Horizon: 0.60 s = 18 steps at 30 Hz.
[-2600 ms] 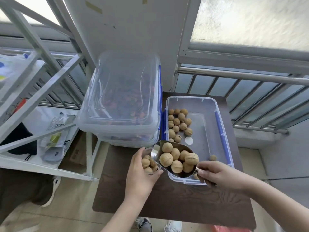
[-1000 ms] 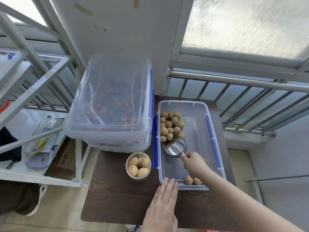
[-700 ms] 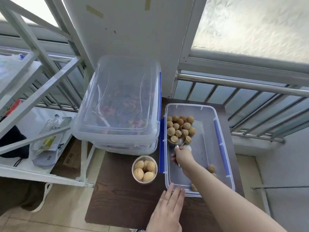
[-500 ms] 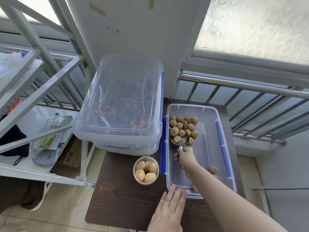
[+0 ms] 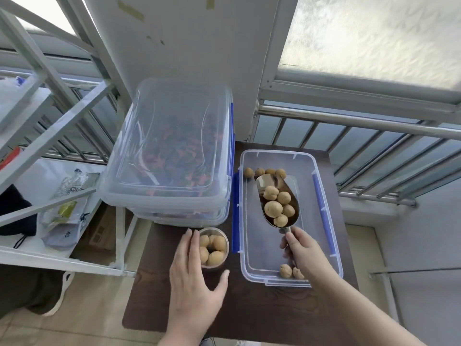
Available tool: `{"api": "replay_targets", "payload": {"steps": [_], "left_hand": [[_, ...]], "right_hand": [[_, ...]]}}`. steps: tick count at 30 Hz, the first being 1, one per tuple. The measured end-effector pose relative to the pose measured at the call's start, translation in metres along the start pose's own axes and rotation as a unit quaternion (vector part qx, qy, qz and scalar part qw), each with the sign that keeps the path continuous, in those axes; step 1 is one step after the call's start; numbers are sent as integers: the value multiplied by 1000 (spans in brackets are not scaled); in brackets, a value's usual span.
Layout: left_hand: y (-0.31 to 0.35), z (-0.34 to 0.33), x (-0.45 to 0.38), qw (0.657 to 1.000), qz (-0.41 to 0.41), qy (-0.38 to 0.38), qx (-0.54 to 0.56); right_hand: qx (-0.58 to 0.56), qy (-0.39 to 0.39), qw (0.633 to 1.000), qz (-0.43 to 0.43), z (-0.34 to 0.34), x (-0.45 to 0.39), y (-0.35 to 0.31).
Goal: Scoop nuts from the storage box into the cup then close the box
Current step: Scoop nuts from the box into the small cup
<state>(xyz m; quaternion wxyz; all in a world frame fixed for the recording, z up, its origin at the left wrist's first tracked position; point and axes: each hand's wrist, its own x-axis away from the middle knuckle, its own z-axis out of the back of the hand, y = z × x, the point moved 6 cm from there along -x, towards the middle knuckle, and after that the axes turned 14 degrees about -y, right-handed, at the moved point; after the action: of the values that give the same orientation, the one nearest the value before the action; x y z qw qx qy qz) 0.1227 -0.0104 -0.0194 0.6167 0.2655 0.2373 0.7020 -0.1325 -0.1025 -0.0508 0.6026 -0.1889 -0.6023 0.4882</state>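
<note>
The open clear storage box (image 5: 326, 236) with blue clips lies on the dark table, a few nuts (image 5: 264, 171) at its far end and two by its near wall. Above the box my right hand (image 5: 303, 253) grips the handle of a metal scoop (image 5: 278, 199) loaded with several nuts. The small clear cup (image 5: 214, 246), holding several nuts, stands left of the box. My left hand (image 5: 193, 283) is open around the cup's near side, fingers spread, thumb at its right; whether it touches the cup is unclear.
Two stacked clear lidded boxes (image 5: 172, 151) with dark contents stand behind the cup. A white metal rack (image 5: 50, 136) with bags is at the left. A steel railing (image 5: 374, 126) runs behind the dark table (image 5: 249, 310).
My right hand pushed the scoop into the nut pile and has drawn it back up, loaded. My left hand moved from the box's near edge to the cup.
</note>
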Motion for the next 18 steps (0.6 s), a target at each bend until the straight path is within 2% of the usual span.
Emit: {"api": "replay_targets", "payload": {"steps": [2, 6, 9, 12, 18], "left_hand": [[-12, -3, -12, 997, 54, -47, 27], [-16, -9, -29, 991, 58, -91, 78], [-17, -10, -34, 990, 50, -105, 76], [-16, -9, -35, 991, 30, -105, 81], [-13, -6, -34, 991, 20, -100, 87]], "right_hand": [[24, -45, 999, 17, 5, 11, -10], [108, -168, 980, 24, 4, 38, -32], [218, -249, 944, -8, -6, 53, -46], [342, -273, 898, -35, -17, 54, -59], [438, -285, 852, -45, -37, 54, -118]]}}
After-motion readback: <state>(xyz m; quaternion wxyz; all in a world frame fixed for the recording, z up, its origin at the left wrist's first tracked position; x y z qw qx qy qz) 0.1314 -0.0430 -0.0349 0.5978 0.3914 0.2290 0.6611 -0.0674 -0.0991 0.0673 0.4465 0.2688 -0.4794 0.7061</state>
